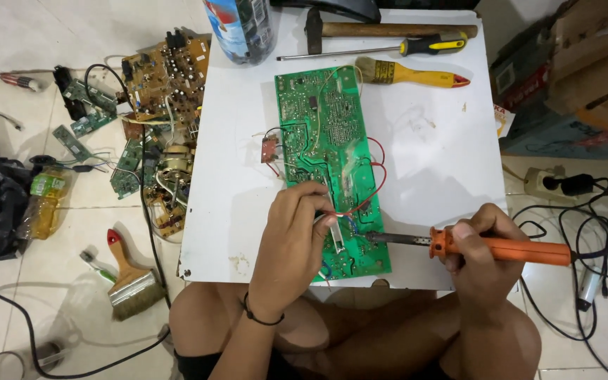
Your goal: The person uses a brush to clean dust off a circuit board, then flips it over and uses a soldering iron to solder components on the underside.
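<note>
Green is the long circuit board [332, 169] lying on the white desk [431, 155]. Its long side runs away from me, from the near edge of the desk toward the far edge. I see my left hand [293, 236] resting on the near end of the board. Its grip is closed, fingers pinched together on a thin red wire [367, 190] that loops up from the board.

My right hand [480, 250] sits to the right of the board, past its edge. Its grip is wrapped tight around the orange handle of the soldering iron [487, 246]. The iron lies sideways, across the board's long side. Its dark metal tip points left and reaches onto the board, just beside my left fingers [321, 218]. I cannot tell if the tip touches the wire or the board.

So the spot I care about is between my two hands, near the bottom right of the board. The left hand is right on it. The right hand is farther off, and only the iron reaches in.

At the far end of the desk lie a yellow brush [416, 72], a screwdriver [388, 49] and a hammer [381, 29].
</note>
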